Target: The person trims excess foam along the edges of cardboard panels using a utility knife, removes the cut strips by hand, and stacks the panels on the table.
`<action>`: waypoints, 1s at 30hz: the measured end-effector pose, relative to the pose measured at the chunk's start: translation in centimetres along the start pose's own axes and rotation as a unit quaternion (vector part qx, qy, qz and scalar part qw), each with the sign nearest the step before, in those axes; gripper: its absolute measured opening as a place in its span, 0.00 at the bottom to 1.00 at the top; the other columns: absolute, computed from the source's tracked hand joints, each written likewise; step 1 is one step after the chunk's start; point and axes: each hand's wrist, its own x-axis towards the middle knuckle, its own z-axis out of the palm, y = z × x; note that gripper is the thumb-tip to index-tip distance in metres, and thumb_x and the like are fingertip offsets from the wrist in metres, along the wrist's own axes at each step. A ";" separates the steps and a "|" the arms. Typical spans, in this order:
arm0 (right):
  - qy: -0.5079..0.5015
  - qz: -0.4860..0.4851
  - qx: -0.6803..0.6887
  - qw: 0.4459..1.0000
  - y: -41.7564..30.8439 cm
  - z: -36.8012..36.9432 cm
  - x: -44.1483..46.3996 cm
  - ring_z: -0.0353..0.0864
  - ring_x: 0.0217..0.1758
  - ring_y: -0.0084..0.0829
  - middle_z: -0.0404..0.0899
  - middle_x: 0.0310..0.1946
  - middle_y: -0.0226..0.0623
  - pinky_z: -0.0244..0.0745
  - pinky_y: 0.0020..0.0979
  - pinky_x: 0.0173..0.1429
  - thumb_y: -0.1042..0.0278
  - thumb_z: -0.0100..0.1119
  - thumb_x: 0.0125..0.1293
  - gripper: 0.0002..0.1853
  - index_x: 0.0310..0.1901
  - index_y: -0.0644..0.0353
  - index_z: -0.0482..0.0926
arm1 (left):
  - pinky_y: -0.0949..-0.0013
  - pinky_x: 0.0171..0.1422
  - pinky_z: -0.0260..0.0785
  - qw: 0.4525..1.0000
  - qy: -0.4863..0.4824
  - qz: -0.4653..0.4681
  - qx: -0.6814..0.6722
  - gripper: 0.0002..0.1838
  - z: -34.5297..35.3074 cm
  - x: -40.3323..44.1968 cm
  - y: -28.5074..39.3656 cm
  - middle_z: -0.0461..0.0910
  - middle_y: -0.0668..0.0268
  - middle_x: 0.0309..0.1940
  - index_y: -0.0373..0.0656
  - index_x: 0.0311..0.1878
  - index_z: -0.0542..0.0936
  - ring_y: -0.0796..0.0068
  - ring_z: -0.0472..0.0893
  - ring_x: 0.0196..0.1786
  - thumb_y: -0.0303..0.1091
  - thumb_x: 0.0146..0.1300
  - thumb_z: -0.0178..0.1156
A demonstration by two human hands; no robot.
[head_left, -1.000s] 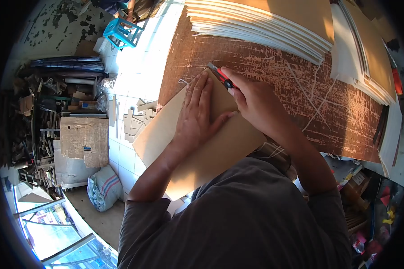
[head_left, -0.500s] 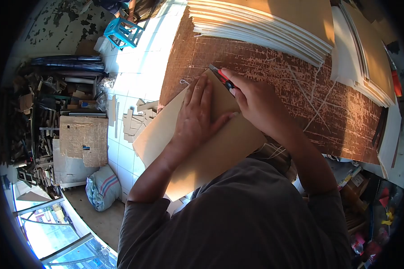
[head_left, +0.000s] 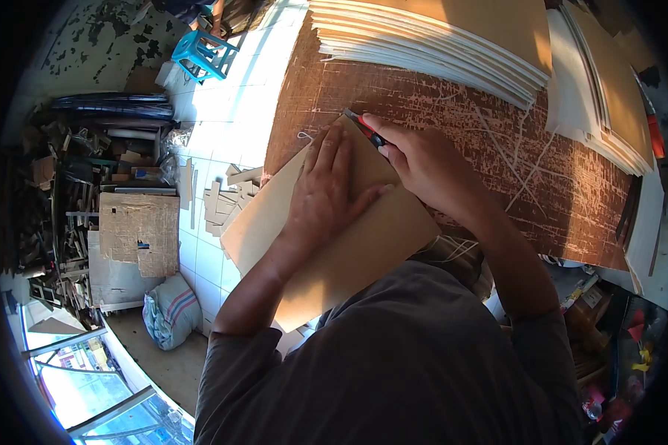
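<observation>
Blue stool (head_left: 194, 49) on tiled floor (head_left: 239, 104)

Left hand (head_left: 321, 196) flat on cardboard (head_left: 375, 241), thumb out. Right hand (head_left: 430, 169) grips red-and-black cutter (head_left: 364, 126), blade at board's far corner, just beyond left fingertips. Scratched worktop (head_left: 583, 196) beyond hands; board stack (head_left: 490, 37) ahead of right hand, strings (head_left: 525, 181) right of it. Floor scraps (head_left: 219, 209) left of left hand; blue stool (head_left: 191, 52) farther ahead-left.

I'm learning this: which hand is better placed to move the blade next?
Probably the right hand: it holds the knife at the edge of the board, on which the left hand lies flat.
</observation>
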 end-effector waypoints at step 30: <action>-0.037 0.066 0.003 0.997 -2.5 -4.4 -9.1 0.87 0.48 0.53 0.85 0.52 0.52 0.80 0.48 0.53 0.72 0.56 0.77 0.28 0.76 0.53 0.70 | 0.45 0.85 0.54 1.000 -0.003 -0.019 -0.024 0.51 0.4 -0.2 -0.1 0.60 0.43 0.79 0.30 0.77 0.64 0.40 0.60 0.82 0.65 0.67 0.65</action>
